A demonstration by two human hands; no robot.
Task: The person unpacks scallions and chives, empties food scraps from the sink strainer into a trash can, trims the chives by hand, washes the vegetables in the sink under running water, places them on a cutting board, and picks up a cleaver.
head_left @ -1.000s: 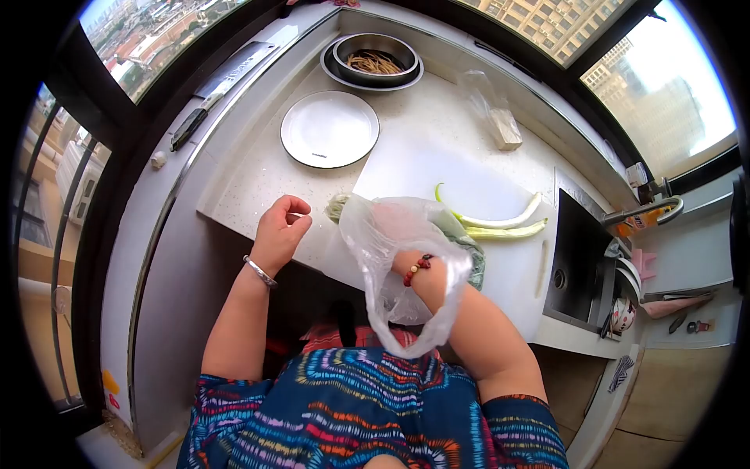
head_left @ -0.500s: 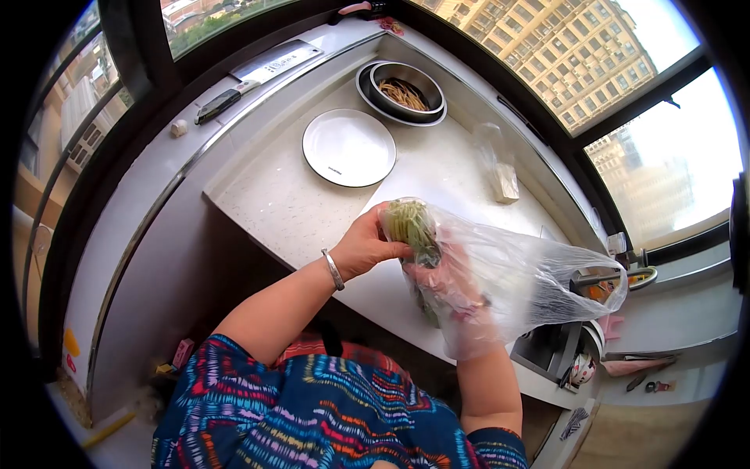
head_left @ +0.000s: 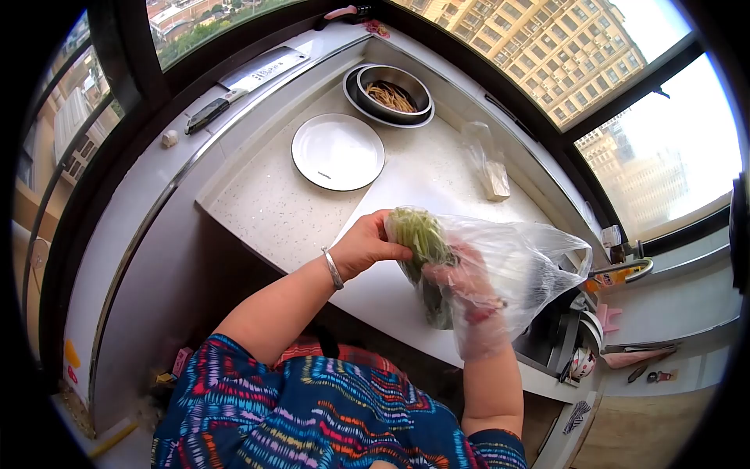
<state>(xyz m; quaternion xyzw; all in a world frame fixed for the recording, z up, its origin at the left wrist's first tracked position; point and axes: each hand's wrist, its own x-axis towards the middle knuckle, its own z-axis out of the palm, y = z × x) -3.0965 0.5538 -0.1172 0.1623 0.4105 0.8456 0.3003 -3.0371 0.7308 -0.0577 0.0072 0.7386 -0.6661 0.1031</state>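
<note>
A bunch of pale-stemmed green vegetables, darker and leafy toward its lower end, is held over the counter in front of me. My left hand, a silver bangle on its wrist, is closed around the stem end with the thumb on top. A clear plastic bag stretches from the greens off to the right. Through its film shows my right hand, fingers curled against the greens. The plastic blurs exactly where the right fingertips rest.
A white plate lies on the counter beyond my hands. Behind it, stacked metal bowls hold brown strips. A bagged pale block sits to the right. On the left ledge are a cleaver and a garlic bulb.
The bag's handle end has drawn in leftward and sagged. More of the greens shows, and my right hand has shifted slightly right. The view has turned a little.
</note>
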